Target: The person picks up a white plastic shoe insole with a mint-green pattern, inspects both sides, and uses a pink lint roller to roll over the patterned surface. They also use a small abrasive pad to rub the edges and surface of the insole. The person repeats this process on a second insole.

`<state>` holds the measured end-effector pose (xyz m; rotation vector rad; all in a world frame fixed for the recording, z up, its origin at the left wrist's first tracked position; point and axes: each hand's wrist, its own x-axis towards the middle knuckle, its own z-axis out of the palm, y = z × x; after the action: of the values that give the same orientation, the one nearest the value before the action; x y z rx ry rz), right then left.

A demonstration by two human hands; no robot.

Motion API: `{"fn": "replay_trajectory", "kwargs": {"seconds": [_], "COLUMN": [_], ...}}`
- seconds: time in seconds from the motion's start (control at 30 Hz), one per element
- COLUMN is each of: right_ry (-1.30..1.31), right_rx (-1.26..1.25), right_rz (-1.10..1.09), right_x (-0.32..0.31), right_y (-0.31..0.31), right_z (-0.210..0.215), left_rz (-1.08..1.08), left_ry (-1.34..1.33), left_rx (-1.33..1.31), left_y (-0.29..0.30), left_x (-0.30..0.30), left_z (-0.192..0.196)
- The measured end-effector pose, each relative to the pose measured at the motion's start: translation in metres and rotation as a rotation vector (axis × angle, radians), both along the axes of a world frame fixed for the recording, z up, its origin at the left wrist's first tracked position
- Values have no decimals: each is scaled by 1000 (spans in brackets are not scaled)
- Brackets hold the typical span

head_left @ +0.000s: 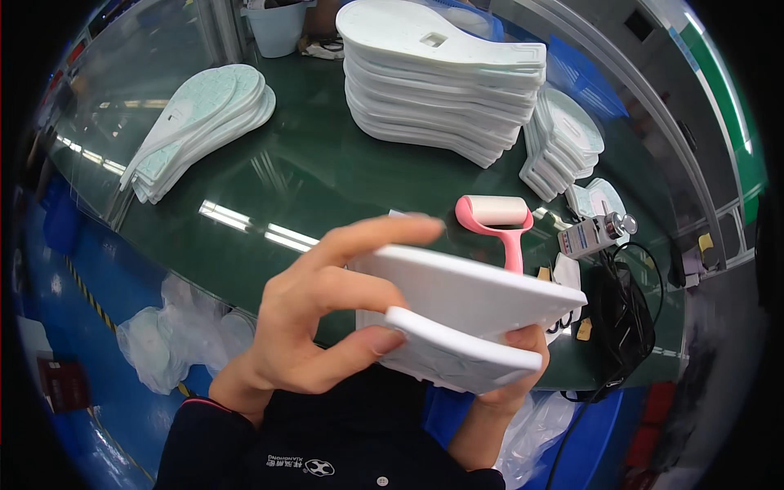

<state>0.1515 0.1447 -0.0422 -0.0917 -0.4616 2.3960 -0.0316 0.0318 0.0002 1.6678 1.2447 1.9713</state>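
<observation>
Two white plastic panels, a far panel [465, 286] and a near panel [465, 351], are held up over the table's front edge with a gap between them. Whether they join at the lower side is hidden. My left hand [298, 327] pinches the near panel's left corner between thumb and a finger, while its index finger stretches above the far panel. Around the right end closes my right hand [523, 359], its thumb in the gap between the panels. Just beyond them lies a pink lint roller [512, 237] with a white roll.
A tall stack of white paddle-shaped panels [441, 98] stands at the back. Smaller stacks lie left [204, 122] and right [563, 139]. On the right are a labelled bottle with a metal top [584, 237] and a black bag [621, 327]. Plastic bags [184, 335] lie lower left.
</observation>
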Motion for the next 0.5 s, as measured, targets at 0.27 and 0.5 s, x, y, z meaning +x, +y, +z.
{"fn": "replay_trajectory", "kwargs": {"seconds": [0.27, 0.5], "right_ry": [-561, -704], "right_rx": [756, 1648], "right_rz": [-500, -729], "right_x": [1, -4], "right_y": [9, -3], "right_z": [19, 50], "left_rz": [190, 113], "left_ry": [328, 519], "left_rx": [-49, -2], "left_y": [-18, -25], "left_x": [9, 1], "left_z": [12, 11]}}
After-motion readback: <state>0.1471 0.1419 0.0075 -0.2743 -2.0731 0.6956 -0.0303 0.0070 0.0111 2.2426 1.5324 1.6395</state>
